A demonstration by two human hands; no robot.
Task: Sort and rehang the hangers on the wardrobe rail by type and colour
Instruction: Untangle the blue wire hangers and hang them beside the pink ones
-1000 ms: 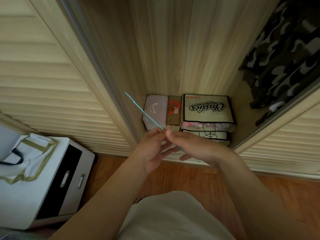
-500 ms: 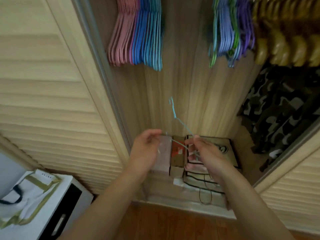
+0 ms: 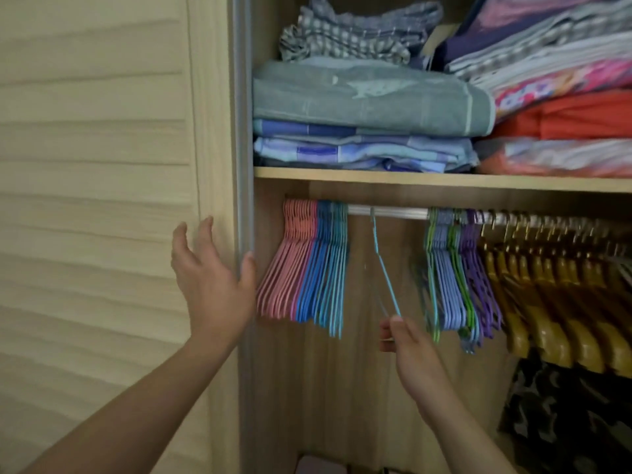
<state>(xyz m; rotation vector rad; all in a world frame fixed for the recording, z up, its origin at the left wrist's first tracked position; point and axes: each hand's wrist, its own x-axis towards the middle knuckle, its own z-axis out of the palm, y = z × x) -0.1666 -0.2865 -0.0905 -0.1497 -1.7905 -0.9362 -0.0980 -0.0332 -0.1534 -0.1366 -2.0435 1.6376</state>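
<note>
Hangers went back on the wardrobe rail (image 3: 390,211) as a right hand (image 3: 415,357) pinched a thin teal hanger's (image 3: 384,268) lower end, its hook over the bare metal bar.

At 9 o'clock the left hand (image 3: 212,282), fingers spread and empty, hovered by the slatted door (image 3: 95,200); sorted pink-and-blue wire hangers (image 3: 307,261) hung at 11, mixed ones (image 3: 455,268) and wooden hangers (image 3: 554,285) toward 2, folded linens (image 3: 369,97) above.
</note>
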